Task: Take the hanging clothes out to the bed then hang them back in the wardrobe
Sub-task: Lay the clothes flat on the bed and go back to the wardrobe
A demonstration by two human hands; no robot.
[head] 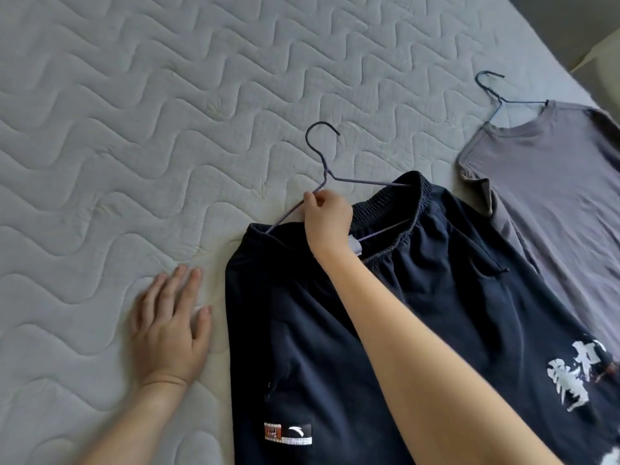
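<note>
Dark navy shorts [419,313] with white print lie flat on the quilted mattress [134,112], threaded on a thin purple wire hanger [323,156] whose hook points up the bed. My right hand [327,219] pinches the hanger's left shoulder wire just above the waistband. My left hand [171,323] rests palm-down on the mattress left of the shorts, fingers spread, holding nothing. To the right lies a grey T-shirt [553,196] on a dark blue hanger [496,92].
The mattress stretches bare to the left and toward the top of the view. Its right edge runs diagonally at the upper right, with dark floor [577,25] and a pale object [600,58] beyond.
</note>
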